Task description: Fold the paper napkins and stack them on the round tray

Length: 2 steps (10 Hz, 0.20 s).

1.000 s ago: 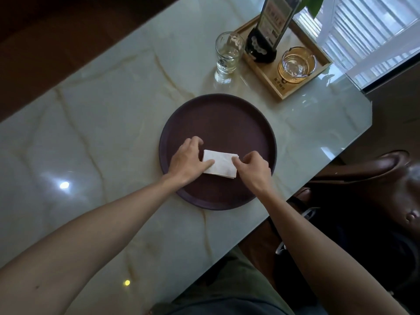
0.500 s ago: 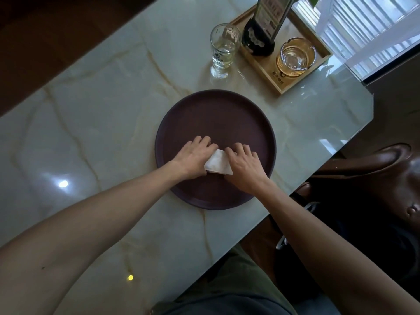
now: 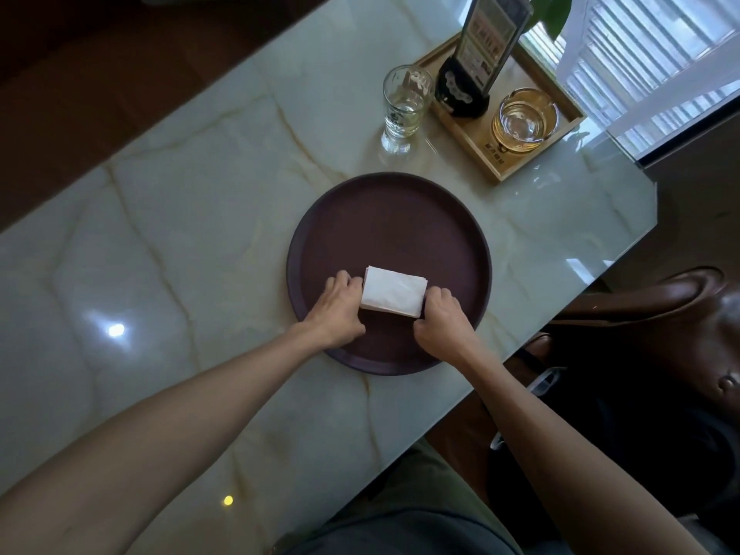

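A small stack of folded white paper napkins (image 3: 394,292) lies on the near part of the round dark-brown tray (image 3: 390,218). My left hand (image 3: 338,310) holds the stack's left end, its fingers curled against the edge. At the right end my right hand (image 3: 440,318) does the same, thumb low at the near corner. The top of the stack is uncovered and lies flat. How many napkins are in the stack cannot be made out.
The tray sits on a pale marble table (image 3: 180,234). Behind it stands a drinking glass (image 3: 404,104). A wooden tray (image 3: 516,154) at the back right holds a menu stand (image 3: 480,54) and a glass ashtray (image 3: 524,120). A brown leather seat (image 3: 660,314) is at the right.
Half a second ago both hands lay over the napkin, pressing it. They have since slid apart to its two ends, so the white top shows again.
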Motion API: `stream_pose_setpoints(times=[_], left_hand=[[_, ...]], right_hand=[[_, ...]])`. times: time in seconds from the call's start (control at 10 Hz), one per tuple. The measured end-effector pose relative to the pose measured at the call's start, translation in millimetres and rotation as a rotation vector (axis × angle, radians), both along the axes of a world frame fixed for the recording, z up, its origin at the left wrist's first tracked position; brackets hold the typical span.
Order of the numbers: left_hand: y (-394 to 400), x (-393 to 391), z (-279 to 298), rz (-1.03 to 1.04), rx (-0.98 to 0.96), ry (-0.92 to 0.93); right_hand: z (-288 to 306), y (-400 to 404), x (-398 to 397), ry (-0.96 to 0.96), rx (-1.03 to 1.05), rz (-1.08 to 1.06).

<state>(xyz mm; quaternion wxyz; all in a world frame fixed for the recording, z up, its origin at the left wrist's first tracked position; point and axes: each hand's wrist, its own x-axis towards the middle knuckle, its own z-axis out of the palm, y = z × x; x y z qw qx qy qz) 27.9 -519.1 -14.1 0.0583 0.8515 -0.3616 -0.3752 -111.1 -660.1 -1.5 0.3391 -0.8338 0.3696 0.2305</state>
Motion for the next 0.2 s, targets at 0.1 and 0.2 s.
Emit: stream_pose_setpoints(times=[0.1,0.2], left_hand=[[-3.4,0.8,3.9,-0.087,0.059,-0.079],[1.0,-1.6,9.6,-0.087,0.151,-0.123]], right_hand=[[0.9,2.5,2.3,-0.003,-0.008,0.008],[6.9,5.4,0.0,0.049,-0.142,-0.009]])
